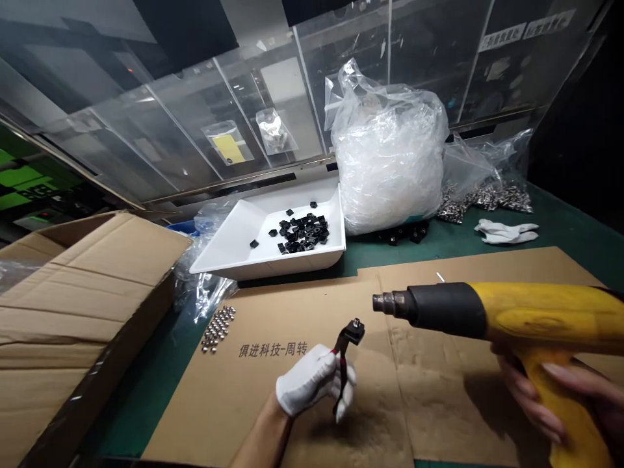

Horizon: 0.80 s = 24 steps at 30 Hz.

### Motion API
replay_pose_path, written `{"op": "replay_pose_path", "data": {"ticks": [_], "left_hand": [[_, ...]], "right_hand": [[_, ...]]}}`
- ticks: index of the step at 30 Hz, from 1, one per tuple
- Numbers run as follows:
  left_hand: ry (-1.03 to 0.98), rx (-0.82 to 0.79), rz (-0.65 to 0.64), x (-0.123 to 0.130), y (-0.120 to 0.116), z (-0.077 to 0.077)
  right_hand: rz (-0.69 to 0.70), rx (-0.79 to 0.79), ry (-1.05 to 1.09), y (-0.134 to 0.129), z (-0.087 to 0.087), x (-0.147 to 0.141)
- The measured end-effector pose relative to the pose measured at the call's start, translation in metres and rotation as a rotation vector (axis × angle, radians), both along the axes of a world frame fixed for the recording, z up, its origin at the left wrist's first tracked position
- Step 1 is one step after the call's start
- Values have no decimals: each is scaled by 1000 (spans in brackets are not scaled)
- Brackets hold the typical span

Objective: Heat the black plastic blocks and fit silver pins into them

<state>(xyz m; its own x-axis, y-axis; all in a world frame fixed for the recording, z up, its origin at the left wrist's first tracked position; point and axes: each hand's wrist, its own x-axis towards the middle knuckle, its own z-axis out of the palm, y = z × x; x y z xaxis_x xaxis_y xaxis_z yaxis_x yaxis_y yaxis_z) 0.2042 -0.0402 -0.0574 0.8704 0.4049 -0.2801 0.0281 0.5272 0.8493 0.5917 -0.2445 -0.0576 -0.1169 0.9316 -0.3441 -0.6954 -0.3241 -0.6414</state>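
My left hand (309, 380), in a white glove, grips a thin dark tool (342, 383), perhaps pliers, upright above the cardboard. At its top sits a small black part (353, 333) with a metal stud. My bare right hand (524, 396) wraps the handle of a yellow heat gun (529, 318). The gun's black nozzle points left, its tip close to the black part but not touching it. Under both hands lies a brown cardboard sheet (273, 416) with printed Chinese characters.
Small steel balls (218, 329) lie on the cardboard's left corner, beside an open cardboard box (82, 318). Behind are a white tray (273, 253) of black parts, a bulging clear plastic bag (387, 162), loose metal parts (482, 198), a white glove (504, 231) and transparent panels.
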Motion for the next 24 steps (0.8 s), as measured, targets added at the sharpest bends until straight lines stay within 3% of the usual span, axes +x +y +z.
{"op": "replay_pose_path", "data": {"ticks": [3, 5, 12, 19, 24], "left_hand": [[-182, -249, -24, -16, 2, -23], [-239, -337, -78, -22, 4, -30], [-169, -402, -307, -24, 14, -24], [-148, -552, -365, -31, 17, -33], [-7, -554, -377, -28, 19, -26]], "right_hand": [[46, -54, 170, 18, -18, -16], [73, -100, 222, 21, -28, -22], [126, -96, 285, 7, -67, -19], [139, -134, 253, 10, -60, -23], [160, -8, 336, 9, -69, -25]]}}
